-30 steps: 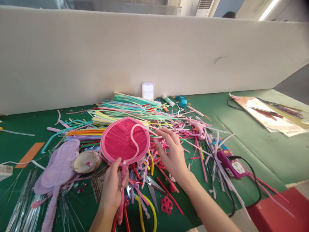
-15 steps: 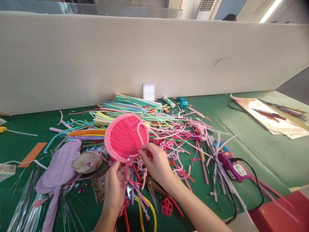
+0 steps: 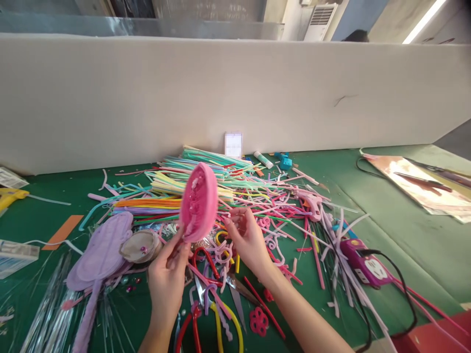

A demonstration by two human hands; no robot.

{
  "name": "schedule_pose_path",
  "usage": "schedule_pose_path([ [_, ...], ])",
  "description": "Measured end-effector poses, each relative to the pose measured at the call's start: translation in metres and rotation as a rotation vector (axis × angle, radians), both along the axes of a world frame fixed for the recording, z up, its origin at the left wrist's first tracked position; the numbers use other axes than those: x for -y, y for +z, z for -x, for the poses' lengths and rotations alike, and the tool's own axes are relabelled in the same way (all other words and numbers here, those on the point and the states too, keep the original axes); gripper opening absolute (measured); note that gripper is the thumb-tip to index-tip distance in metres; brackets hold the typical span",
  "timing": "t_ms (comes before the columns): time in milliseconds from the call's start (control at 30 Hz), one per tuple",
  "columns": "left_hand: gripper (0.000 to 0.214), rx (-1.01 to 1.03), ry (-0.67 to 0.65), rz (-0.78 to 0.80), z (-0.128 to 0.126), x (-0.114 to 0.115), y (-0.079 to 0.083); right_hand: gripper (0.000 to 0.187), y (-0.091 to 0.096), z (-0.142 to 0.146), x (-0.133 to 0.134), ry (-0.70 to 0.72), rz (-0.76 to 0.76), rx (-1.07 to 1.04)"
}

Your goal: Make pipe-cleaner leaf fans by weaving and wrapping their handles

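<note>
Lying nearest: red-handled tool (image 3: 196, 333), pink pipe-cleaner flower (image 3: 259, 321) to its right. Beyond, left hand (image 3: 168, 274) pinching lower end of pink pipe-cleaner fan (image 3: 199, 203); fan above fingertips, nearly edge-on. Right hand (image 3: 253, 245) just right of fan, fingers curled narrow; cannot tell whether strand held. Far left, packet (image 3: 18, 257), print blurred. Farther, pipe-cleaner bundle (image 3: 169, 183), glue stick (image 3: 263, 160), lit phone (image 3: 233, 145); screen text too small to read.
</note>
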State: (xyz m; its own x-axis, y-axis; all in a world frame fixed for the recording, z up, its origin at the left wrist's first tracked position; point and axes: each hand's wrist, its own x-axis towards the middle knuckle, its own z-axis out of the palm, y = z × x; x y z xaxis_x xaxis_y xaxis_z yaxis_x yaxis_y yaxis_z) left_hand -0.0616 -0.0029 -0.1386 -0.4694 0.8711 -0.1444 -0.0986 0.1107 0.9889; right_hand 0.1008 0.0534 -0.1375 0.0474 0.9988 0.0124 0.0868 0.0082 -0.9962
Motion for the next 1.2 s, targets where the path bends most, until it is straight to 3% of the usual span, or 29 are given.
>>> schedule_pose_path([
  [100,0.07,-0.108,0.048,-0.098,-0.001,-0.002,0.005,0.035,0.008,-0.001,0.009,0.055,0.022,-0.19],
  [233,0.046,-0.105,0.075,-0.139,-0.003,-0.004,0.001,0.057,0.015,0.0,0.014,0.148,0.141,-0.469],
  [400,0.041,-0.063,0.031,-0.102,-0.005,-0.002,-0.007,0.036,0.012,0.005,0.011,0.117,0.183,-0.556],
  [500,0.042,0.012,-0.073,-0.043,-0.01,0.0,-0.004,0.034,0.01,0.004,0.002,0.111,0.226,-0.678],
  [667,0.039,0.222,-0.416,0.177,-0.015,0.002,0.001,0.04,0.008,-0.004,-0.017,0.096,0.27,-0.763],
  [733,0.038,0.311,-0.463,0.19,-0.014,0.003,0.001,0.041,0.008,-0.006,-0.021,0.094,0.293,-0.764],
  [867,0.037,0.419,-0.461,0.182,-0.013,0.003,-0.002,0.04,0.008,-0.006,-0.02,0.087,0.325,-0.769],
  [1033,0.042,0.456,-0.3,0.136,-0.008,-0.001,-0.002,0.038,0.011,-0.006,-0.012,0.064,0.346,-0.775],
  [1200,0.042,0.444,-0.241,0.104,-0.001,-0.006,-0.002,0.038,0.008,-0.005,-0.007,0.036,0.368,-0.696],
])
